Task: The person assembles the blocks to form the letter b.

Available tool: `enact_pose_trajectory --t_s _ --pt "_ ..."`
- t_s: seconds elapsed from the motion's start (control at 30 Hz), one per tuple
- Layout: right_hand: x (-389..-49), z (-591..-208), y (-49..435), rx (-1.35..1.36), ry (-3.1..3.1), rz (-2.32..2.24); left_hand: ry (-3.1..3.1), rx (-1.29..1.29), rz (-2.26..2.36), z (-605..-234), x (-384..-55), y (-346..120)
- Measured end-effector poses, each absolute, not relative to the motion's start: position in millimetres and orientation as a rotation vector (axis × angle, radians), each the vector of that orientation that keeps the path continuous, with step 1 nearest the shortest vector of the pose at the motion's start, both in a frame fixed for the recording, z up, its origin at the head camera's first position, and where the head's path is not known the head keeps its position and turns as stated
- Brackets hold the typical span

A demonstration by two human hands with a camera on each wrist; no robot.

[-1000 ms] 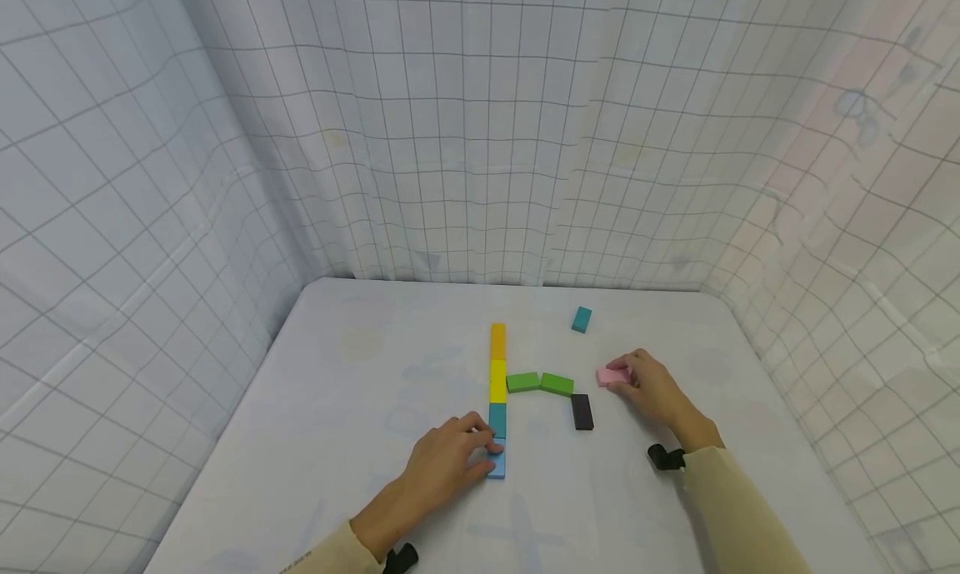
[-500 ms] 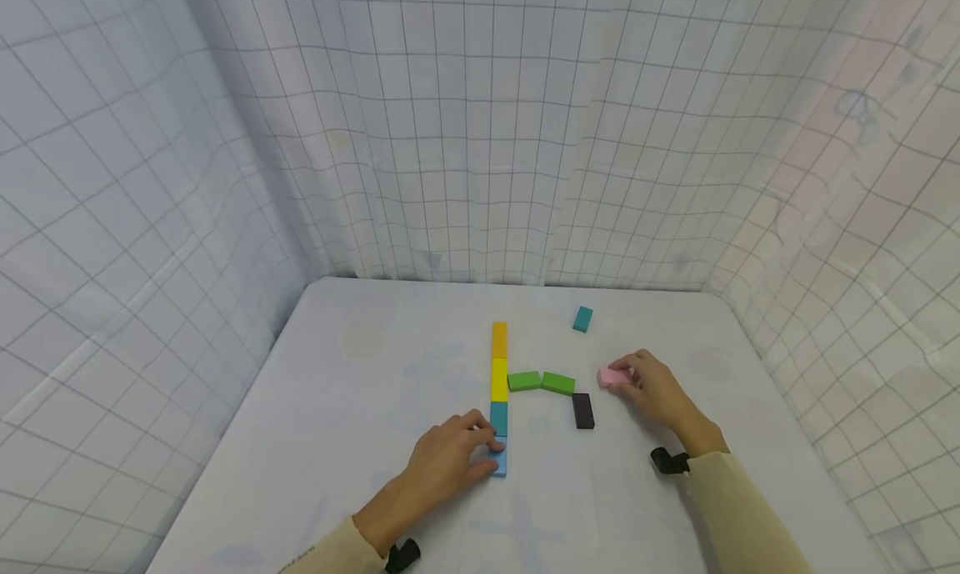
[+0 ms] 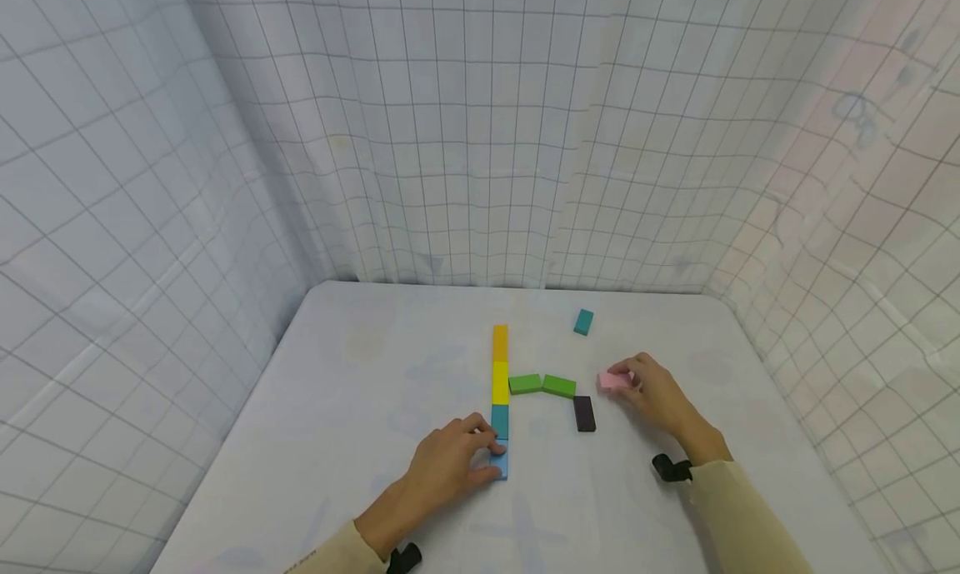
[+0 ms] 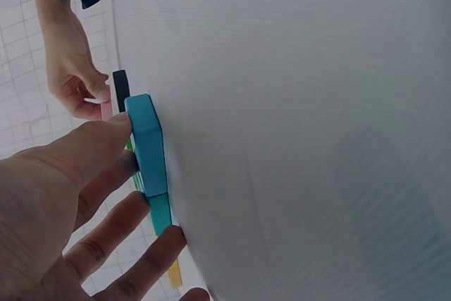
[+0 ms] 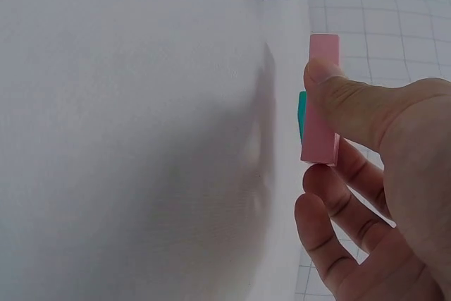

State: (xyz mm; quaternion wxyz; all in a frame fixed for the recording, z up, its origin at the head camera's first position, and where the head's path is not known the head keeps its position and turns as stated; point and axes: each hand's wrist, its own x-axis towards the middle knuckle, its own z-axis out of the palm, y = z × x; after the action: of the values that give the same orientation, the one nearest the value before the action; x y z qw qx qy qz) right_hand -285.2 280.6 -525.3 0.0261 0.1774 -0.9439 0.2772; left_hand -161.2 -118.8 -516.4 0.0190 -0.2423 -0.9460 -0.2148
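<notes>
Head view, pink block (image 3: 610, 382): on the right part of the white table (image 3: 375, 424), near the black block (image 3: 585, 414); lifted or not, can't tell.
Right hand (image 3: 658, 399): nearly closed, with pink block pinched between thumb and fingers.
Left hand (image 3: 448, 459): half bent, resting on light blue block (image 3: 503, 462), no pinch seen.
Left wrist view, light blue block: smooth, straight-sided, end to end with teal block (image 4: 160, 211).
Right wrist view, pink block: long, flat, smooth; probably light, hard, tough, a bit slippery; best held by both long sides.

Grid-lined white curtains (image 3: 465, 124) hang behind and beside a pale tabletop (image 3: 360, 391).
</notes>
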Motion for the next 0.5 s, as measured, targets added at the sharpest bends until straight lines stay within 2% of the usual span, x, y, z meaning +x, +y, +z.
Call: enact_pose_trajectory --t_s 0.5 --pt "-275.3 -521.2 270.5 0.646 -2.860 0.867 -2.948 -0.730 -0.660 -518.5 -161.1 -119.0"
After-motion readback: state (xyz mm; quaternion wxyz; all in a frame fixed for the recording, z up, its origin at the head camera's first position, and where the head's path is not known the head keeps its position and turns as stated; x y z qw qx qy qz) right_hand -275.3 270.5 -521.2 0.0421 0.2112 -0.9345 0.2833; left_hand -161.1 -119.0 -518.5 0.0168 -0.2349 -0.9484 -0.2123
